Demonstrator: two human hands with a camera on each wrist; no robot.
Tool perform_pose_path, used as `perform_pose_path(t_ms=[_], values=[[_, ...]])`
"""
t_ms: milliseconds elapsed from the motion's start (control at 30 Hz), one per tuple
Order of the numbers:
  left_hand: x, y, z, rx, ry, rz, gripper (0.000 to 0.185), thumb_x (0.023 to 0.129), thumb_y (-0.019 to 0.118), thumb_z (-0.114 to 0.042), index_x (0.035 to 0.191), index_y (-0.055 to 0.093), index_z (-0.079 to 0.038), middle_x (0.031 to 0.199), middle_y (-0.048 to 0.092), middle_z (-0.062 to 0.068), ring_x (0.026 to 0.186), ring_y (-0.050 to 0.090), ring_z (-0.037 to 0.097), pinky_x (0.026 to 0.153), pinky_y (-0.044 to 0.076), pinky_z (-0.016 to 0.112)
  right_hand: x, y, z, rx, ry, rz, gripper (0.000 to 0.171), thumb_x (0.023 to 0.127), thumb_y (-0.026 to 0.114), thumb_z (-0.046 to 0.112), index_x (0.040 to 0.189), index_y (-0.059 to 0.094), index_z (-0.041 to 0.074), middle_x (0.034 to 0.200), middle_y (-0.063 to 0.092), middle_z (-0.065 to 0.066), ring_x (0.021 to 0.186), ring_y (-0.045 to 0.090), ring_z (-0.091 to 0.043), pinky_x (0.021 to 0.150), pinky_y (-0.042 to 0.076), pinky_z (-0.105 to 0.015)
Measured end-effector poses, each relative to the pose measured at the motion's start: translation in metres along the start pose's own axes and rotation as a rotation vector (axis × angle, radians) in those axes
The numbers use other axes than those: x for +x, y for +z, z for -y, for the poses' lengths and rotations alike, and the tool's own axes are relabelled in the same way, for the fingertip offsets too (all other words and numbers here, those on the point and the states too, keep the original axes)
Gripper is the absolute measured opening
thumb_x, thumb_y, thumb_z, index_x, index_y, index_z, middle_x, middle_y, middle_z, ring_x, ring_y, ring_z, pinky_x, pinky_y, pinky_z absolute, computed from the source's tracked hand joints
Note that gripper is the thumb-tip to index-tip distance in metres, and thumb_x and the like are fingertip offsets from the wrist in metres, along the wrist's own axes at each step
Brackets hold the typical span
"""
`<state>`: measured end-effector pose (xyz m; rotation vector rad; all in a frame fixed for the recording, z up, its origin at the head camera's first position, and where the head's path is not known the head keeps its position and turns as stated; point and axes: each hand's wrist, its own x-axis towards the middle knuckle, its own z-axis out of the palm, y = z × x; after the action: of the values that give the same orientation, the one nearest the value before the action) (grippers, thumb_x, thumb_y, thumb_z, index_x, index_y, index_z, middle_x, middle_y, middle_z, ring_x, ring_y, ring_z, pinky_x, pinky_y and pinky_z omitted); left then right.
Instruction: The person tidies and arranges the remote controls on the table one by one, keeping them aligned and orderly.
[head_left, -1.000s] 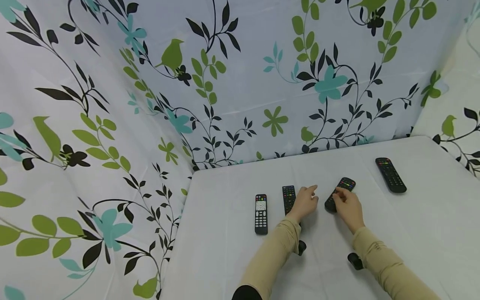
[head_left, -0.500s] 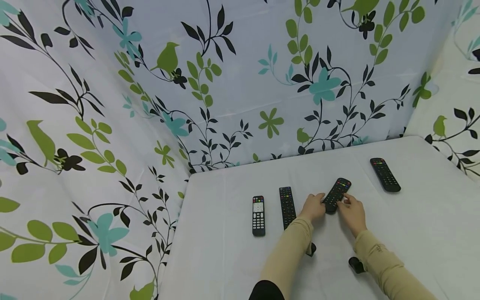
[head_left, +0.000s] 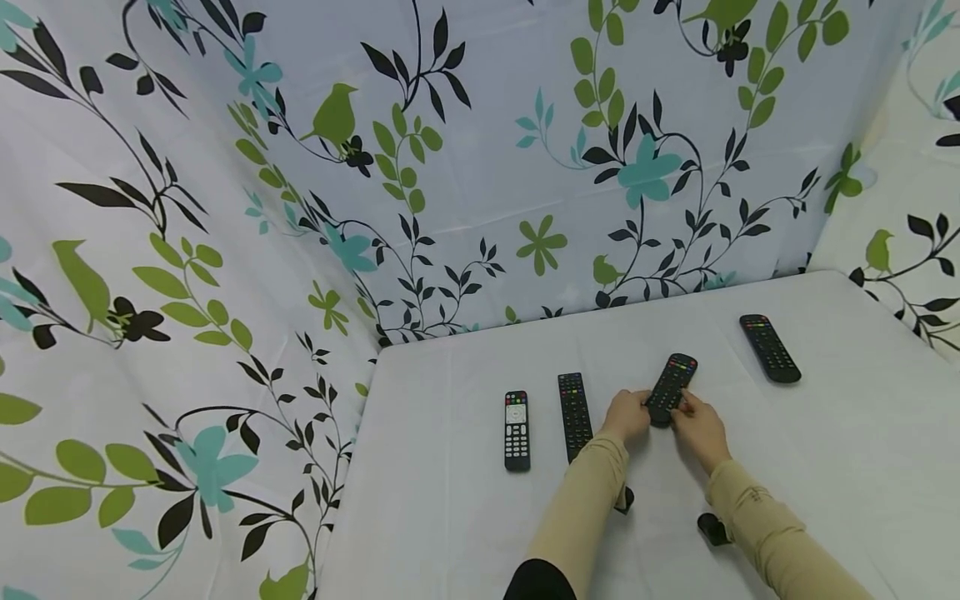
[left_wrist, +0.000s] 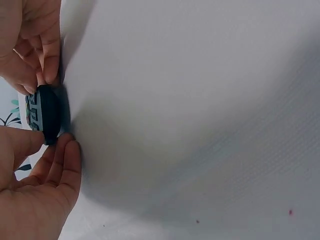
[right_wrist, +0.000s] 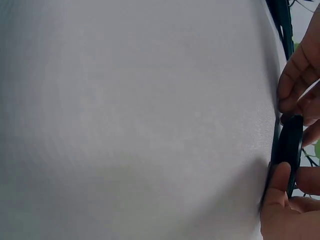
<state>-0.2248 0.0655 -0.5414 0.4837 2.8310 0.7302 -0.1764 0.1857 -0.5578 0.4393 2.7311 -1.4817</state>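
Observation:
A black remote control (head_left: 673, 388) lies slightly slanted on the white table, its buttons facing up. My left hand (head_left: 628, 415) pinches its lower left edge. On the opposite edge, my right hand (head_left: 702, 430) holds it between thumb and fingers. The left wrist view has the near end of this remote (left_wrist: 50, 114) between both sets of fingers, my left hand (left_wrist: 42, 200) lower in the picture. From the right wrist, the remote (right_wrist: 290, 142) appears edge-on, close to the tabletop, with my right hand (right_wrist: 285, 215) at the bottom.
A slim black remote (head_left: 574, 412) lies left of my left forearm, its lower end partly covered. Further left is a remote with white keys (head_left: 517, 432). Another black remote (head_left: 770, 348) lies at the right. A patterned curtain (head_left: 480, 167) stands behind the table (head_left: 450, 517).
My left hand has come right from beside the slim remote and now grips the held remote. My right hand has shifted to its right edge. The remote has turned slightly more upright in view.

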Motion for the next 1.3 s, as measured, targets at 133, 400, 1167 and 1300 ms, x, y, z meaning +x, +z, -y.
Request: perform_pose_path(t_ms=[133, 400, 1167, 1300], values=[[-0.002, 0.006, 0.001, -0.039, -0.018, -0.026, 0.036, 0.086, 0.053, -0.009, 0.120, 0.064, -0.013, 0.110, 0.069, 0.004, 0.101, 0.060, 0.011, 0.086, 0.046, 0.018, 0.002, -0.002, 0.001, -0.025, 0.002, 0.051, 0.052, 0.092, 0.039, 0.011, 0.139, 0.030, -0.010, 0.116, 0.053, -0.033, 0.093, 0.054, -0.035, 0.076, 0.046, -0.037], [-0.017, 0.013, -0.005, -0.186, -0.103, -0.100, 0.033, 0.086, 0.058, -0.013, 0.118, 0.063, -0.004, 0.100, 0.066, 0.009, 0.089, 0.056, 0.011, 0.080, 0.047, 0.021, 0.007, -0.007, 0.001, -0.089, -0.032, 0.129, 0.050, 0.090, 0.035, 0.008, 0.138, 0.033, -0.006, 0.114, 0.054, -0.033, 0.085, 0.053, -0.029, 0.064, 0.040, -0.025], [-0.054, 0.024, 0.004, -0.387, -0.178, -0.259, 0.032, 0.084, 0.063, -0.010, 0.114, 0.061, 0.003, 0.080, 0.053, 0.001, 0.068, 0.041, 0.005, 0.060, 0.038, 0.018, 0.000, 0.001, 0.003, -0.140, -0.135, 0.215, 0.045, 0.089, 0.038, 0.003, 0.133, 0.043, -0.006, 0.113, 0.056, -0.035, 0.092, 0.054, -0.036, 0.077, 0.044, -0.044], [-0.059, 0.023, 0.002, -0.401, -0.205, -0.240, 0.032, 0.084, 0.063, -0.009, 0.114, 0.060, 0.002, 0.081, 0.052, 0.000, 0.070, 0.041, 0.006, 0.062, 0.039, 0.020, -0.005, 0.001, 0.004, -0.135, -0.126, 0.231, 0.045, 0.090, 0.039, 0.004, 0.134, 0.042, -0.006, 0.115, 0.055, -0.036, 0.092, 0.055, -0.036, 0.076, 0.045, -0.044]])
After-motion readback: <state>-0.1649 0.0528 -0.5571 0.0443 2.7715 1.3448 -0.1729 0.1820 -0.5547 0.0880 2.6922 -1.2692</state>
